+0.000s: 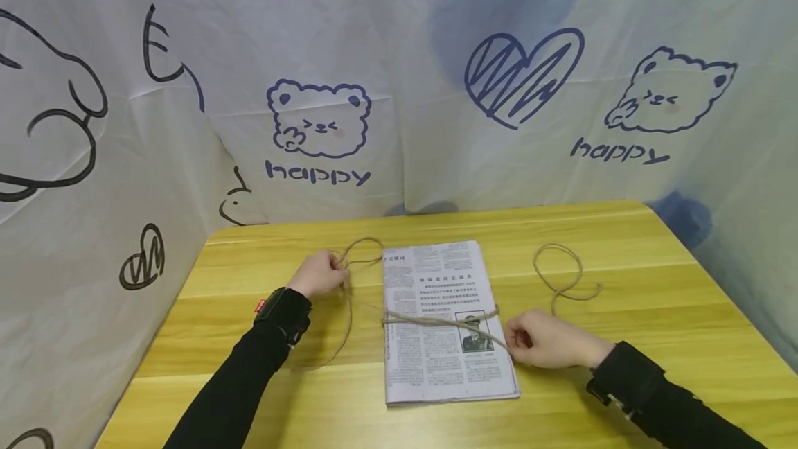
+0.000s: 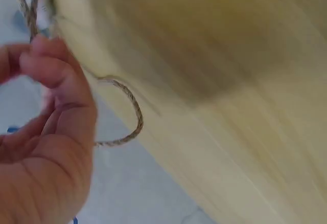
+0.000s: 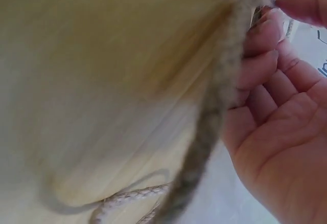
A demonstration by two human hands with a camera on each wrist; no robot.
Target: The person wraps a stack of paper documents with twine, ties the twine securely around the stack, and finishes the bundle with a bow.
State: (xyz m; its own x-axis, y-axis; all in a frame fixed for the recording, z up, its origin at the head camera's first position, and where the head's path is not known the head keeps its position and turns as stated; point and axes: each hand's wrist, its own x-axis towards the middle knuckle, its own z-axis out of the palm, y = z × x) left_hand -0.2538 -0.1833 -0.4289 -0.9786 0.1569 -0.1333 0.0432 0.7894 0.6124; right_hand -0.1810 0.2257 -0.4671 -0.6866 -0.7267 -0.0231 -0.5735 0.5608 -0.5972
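A folded stack of newspaper (image 1: 419,366) lies on the table, with thin brown twine (image 1: 424,321) running across its middle. To the left of the stack, my left hand (image 1: 318,274) pinches the twine between thumb and fingers; a loop arches beyond it and a length curves down to the table. In the left wrist view a bend of twine (image 2: 138,112) sticks out past the hand. At the right edge of the newspaper, my right hand (image 1: 551,339) pinches the twine with curled fingers. In the right wrist view the twine (image 3: 209,111) trails down from the fingertips.
The yellow wood-grain table (image 1: 237,338) reaches back to a white cloth (image 1: 411,123) with drawn bears and hearts. Behind the right hand, a loose twine end (image 1: 576,269) lies in a loop on the tabletop. Black bands sit on both wrists.
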